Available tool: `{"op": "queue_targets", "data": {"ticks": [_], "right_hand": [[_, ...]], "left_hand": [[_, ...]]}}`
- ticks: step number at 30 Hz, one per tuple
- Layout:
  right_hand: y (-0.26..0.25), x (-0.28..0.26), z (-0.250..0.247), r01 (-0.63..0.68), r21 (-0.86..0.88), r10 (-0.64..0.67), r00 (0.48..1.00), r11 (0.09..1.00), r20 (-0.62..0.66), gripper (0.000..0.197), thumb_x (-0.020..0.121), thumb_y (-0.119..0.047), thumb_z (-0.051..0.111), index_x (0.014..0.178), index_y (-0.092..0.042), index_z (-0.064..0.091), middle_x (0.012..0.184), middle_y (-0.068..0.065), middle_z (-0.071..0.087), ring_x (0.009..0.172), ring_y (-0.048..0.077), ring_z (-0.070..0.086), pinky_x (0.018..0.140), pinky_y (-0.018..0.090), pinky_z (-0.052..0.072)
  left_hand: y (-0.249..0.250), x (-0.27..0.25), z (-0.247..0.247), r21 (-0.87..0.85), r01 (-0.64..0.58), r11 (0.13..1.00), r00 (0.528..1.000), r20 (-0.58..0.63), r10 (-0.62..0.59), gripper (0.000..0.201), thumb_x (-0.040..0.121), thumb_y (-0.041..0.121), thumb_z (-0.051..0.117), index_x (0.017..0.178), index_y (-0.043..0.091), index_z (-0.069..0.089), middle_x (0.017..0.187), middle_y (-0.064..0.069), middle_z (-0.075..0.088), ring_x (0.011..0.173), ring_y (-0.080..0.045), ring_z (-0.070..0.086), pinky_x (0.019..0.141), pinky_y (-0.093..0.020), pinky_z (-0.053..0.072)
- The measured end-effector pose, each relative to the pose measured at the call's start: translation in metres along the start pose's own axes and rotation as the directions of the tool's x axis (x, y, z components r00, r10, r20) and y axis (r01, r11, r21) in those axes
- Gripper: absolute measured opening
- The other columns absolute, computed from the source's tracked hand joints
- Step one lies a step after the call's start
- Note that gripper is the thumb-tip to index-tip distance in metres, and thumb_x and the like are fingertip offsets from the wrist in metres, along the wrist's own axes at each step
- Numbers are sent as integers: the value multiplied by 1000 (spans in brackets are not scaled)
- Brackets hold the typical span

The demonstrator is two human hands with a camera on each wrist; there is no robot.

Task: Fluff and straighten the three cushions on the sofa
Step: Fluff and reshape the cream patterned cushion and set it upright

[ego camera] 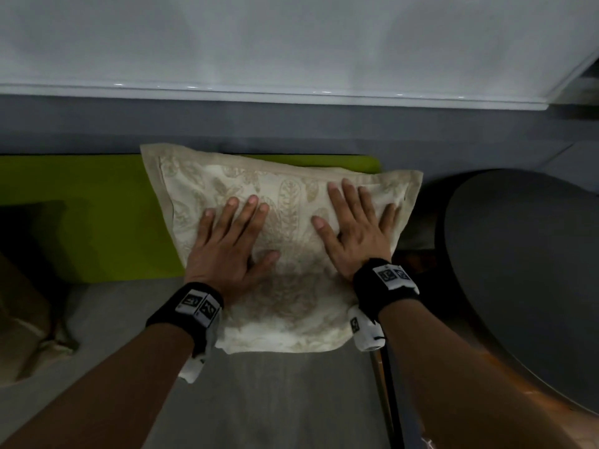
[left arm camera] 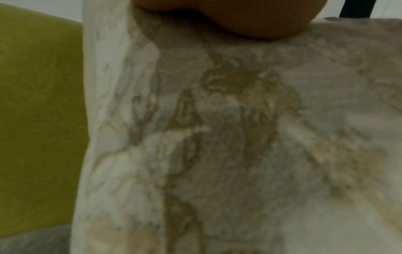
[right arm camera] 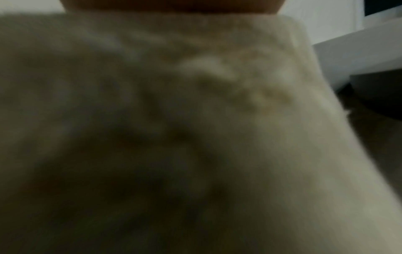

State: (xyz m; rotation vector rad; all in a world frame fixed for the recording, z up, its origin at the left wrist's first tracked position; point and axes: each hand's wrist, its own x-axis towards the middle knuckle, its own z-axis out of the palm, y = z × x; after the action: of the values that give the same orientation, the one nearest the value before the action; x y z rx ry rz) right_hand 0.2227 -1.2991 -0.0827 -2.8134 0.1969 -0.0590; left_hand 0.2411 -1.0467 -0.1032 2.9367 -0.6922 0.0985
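Two bare forearms enter from the bottom edge of the head view, each with a black wrist band carrying white printed markers. The left hand lies flat on the cream leaf-patterned cushion, fingers straight and slightly spread toward the upper right, thumb out to the right. The right hand lies flat on the same cushion at centre right, fingers spread toward the top of the frame, thumb pointing upper left. Neither hand grips; both press palm-down, side by side and apart.

The cushion sits at frame centre on the grey sofa seat, its upper edge against the green backrest. It is roughly square and turned slightly clockwise, the flanged top edge sloping down to the right; no long axis is evident. Its lower corners are hidden behind the wrist bands.

A second, tan cushion lies at the left edge, cut off by the frame and dim. A dark rounded form at the right cannot be identified.

The left wrist view shows the cushion fabric close up, green backrest at left, only the heel of the hand at top. The right wrist view is blurred and dark; only pale fabric is discernible.
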Motion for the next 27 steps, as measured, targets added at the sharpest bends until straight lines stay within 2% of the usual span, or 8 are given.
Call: {"op": "queue_targets", "data": {"ticks": [6,11,13,15,18,19,21,27], "right_hand": [[-1,-3,-11,-95,-84,102,991,992,90,69,95,-81,5,157,-53,-8,170,-16,-15,155,16,-25,112,70,-25],[19,-68,-10,8,369,118,941,929,-318,88,91,-72,53,161,-34,14,173,0,3,159,16,-2,127,37,0],[27,-94,-6,-21,657,273,919,754,-284,109,77,-76,66,162,-32,12,170,-9,11,156,9,11,122,21,16],[36,-111,-1,-166,865,459,885,474,-82,110,70,-87,60,161,-39,22,156,-22,35,144,4,34,115,25,33],[56,-115,10,-293,951,553,810,95,194,57,84,-76,59,128,-41,69,134,-7,69,122,17,65,105,43,49],[59,-111,11,-340,936,551,800,90,238,29,94,-56,62,117,-43,73,126,-2,73,116,21,69,100,44,53],[63,-103,12,-410,895,502,820,177,276,28,97,-26,62,111,-48,72,121,-1,74,114,26,69,98,46,55],[65,-84,-7,-324,816,449,889,479,89,15,93,-24,70,94,-39,70,93,-13,74,96,15,70,93,44,58]], "left_hand": [[8,-2,-9,-61,182,981,983,24,-181,96,86,89,17,161,35,-10,170,7,-17,156,-19,-22,122,-58,-17],[-6,-47,-4,-535,326,780,893,-96,-439,137,60,92,61,163,27,-3,169,-7,-20,156,-30,-19,123,-55,3],[-9,-60,-6,-800,324,505,819,-31,-574,137,62,74,76,163,27,-4,171,0,-7,158,-23,0,123,-48,16],[-17,-69,-5,-911,336,239,745,102,-659,111,82,60,69,163,24,3,166,5,19,152,-20,26,119,-39,29],[-36,-73,2,-927,375,-24,640,278,-716,73,93,64,54,150,20,46,149,-7,54,136,-30,51,117,-42,38],[-39,-72,1,-930,357,-88,646,314,-696,65,92,60,53,143,19,54,143,-8,60,131,-31,57,114,-47,43],[-42,-70,-1,-940,339,-44,690,280,-667,38,100,35,52,132,17,61,133,-7,65,123,-31,61,107,-49,49],[-45,-73,-3,-940,322,109,639,131,-758,21,101,20,60,87,36,57,88,1,64,85,-22,62,89,-54,55]]}}
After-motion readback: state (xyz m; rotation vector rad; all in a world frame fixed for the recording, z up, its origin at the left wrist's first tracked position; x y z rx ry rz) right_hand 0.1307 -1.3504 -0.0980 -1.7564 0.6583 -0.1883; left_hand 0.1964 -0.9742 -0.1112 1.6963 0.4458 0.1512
